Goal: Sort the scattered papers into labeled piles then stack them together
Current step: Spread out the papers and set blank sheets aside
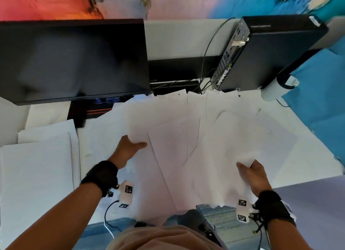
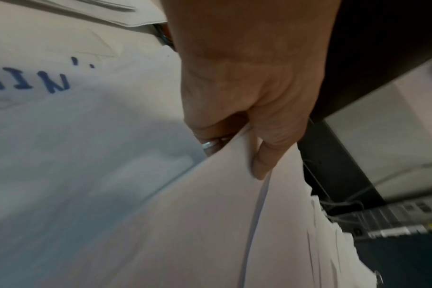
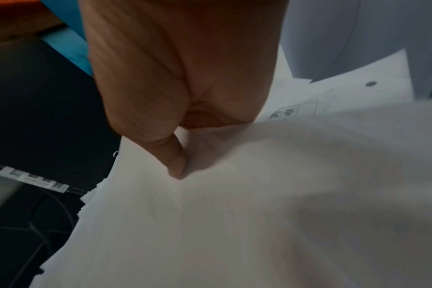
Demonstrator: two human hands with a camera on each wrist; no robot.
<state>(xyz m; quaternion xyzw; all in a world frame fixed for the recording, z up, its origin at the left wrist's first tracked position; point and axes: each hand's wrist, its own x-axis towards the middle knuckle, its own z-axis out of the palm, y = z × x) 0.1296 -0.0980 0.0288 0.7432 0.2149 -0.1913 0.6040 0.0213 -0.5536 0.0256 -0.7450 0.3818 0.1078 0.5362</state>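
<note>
A big fan of white papers (image 1: 186, 137) is lifted above the desk between both hands. My left hand (image 1: 128, 147) grips its left edge, thumb on top and fingers underneath, as the left wrist view shows the left hand (image 2: 247, 136) pinching the sheets (image 2: 210, 224). My right hand (image 1: 250, 173) pinches the lower right edge; in the right wrist view the thumb (image 3: 175, 163) presses into the crumpled papers (image 3: 259, 214). A sheet with blue handwritten letters (image 2: 49, 85) lies flat below the left hand.
White paper piles (image 1: 41, 156) lie on the desk at the left. A black monitor (image 1: 74, 59) stands behind them, a black computer case (image 1: 265, 52) at the back right with cables. A blue cloth (image 1: 321, 104) hangs at right. The desk's front edge (image 1: 302, 184) runs near my body.
</note>
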